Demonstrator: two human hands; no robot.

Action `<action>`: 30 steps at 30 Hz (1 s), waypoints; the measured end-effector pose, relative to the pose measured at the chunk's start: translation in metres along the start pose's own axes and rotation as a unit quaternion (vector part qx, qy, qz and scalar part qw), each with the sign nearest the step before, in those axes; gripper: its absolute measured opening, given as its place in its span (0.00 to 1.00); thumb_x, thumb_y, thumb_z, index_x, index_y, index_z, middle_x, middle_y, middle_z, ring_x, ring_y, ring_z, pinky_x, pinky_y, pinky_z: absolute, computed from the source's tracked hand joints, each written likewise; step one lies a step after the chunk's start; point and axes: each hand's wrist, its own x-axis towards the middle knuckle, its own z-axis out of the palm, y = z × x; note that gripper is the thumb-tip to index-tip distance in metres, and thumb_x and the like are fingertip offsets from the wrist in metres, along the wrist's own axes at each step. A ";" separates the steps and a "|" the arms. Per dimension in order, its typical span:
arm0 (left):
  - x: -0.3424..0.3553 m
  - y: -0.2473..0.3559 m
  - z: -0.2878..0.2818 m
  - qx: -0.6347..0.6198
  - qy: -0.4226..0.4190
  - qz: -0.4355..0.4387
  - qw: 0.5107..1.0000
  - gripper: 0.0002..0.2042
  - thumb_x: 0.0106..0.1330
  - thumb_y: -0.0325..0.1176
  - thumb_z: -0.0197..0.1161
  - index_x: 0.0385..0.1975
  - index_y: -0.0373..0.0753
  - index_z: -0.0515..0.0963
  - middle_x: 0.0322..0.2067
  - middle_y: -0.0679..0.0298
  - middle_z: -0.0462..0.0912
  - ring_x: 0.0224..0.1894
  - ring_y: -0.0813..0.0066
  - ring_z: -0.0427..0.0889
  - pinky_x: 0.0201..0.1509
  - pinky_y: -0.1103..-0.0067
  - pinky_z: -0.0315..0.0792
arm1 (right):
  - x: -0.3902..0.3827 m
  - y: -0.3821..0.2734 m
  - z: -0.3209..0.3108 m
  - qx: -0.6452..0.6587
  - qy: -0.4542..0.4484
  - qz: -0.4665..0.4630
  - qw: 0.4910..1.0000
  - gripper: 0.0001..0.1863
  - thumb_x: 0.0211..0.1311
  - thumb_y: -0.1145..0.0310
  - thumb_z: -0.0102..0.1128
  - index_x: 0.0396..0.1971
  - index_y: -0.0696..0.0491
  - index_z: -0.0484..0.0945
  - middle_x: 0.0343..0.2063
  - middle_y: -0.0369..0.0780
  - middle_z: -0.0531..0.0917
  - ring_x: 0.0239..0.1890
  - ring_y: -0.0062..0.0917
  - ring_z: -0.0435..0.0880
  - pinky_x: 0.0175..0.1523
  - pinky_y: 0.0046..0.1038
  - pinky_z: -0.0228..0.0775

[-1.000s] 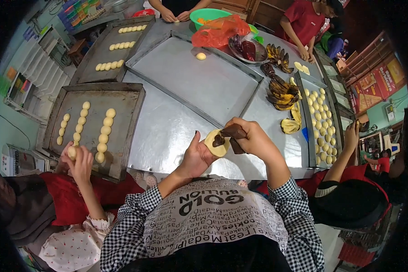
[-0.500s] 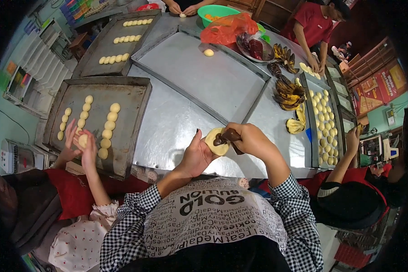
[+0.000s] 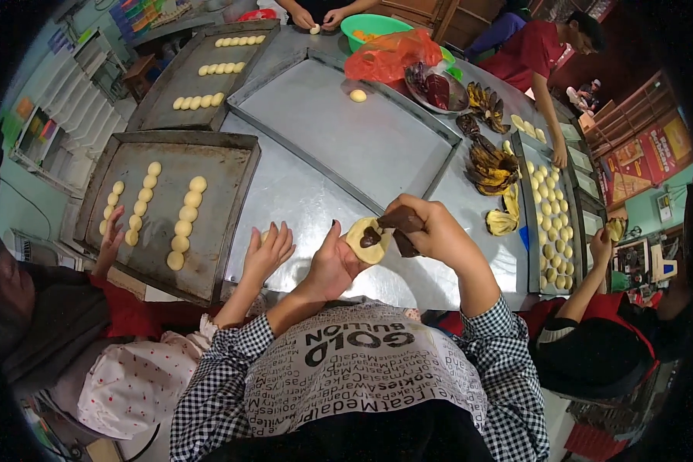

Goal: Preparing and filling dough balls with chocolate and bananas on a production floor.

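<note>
A flattened round of pale dough [image 3: 373, 252] rests on the fingers of my left hand [image 3: 333, 269], with the thumb at its edge. A dark brown blob of filling [image 3: 370, 236] sits in the middle of the dough. My right hand [image 3: 436, 235] is closed round a piping bag [image 3: 403, 219] of dark brown filling. The bag's tip is just over the upper right part of the dough. To the left of my left hand, a co-worker's hand [image 3: 268, 256] is over the table, mostly covering a small piece of dough.
A large tray [image 3: 323, 131] holding one dough ball [image 3: 358, 95] lies ahead. At left, another tray [image 3: 242, 177] carries rows of dough balls. Bananas [image 3: 491, 168] and a narrow tray [image 3: 525, 192] of dough balls lie at right. Co-workers stand on both sides and at the far edge.
The piping bag has lifted slightly off the filling, which now shows as a separate blob. The left co-worker's hand has moved right onto the table. The far-right co-worker has reached over the narrow tray.
</note>
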 end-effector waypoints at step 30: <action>-0.017 0.021 0.042 -0.014 0.040 0.089 0.995 0.40 0.67 0.64 0.33 0.62 0.30 0.56 0.60 0.52 0.65 0.62 0.61 0.66 0.65 0.68 0.60 | -0.003 0.097 0.065 0.330 0.235 -0.069 0.912 0.20 0.48 0.76 0.59 0.44 0.55 0.72 0.51 0.44 0.72 0.50 0.40 0.73 0.54 0.39 0.62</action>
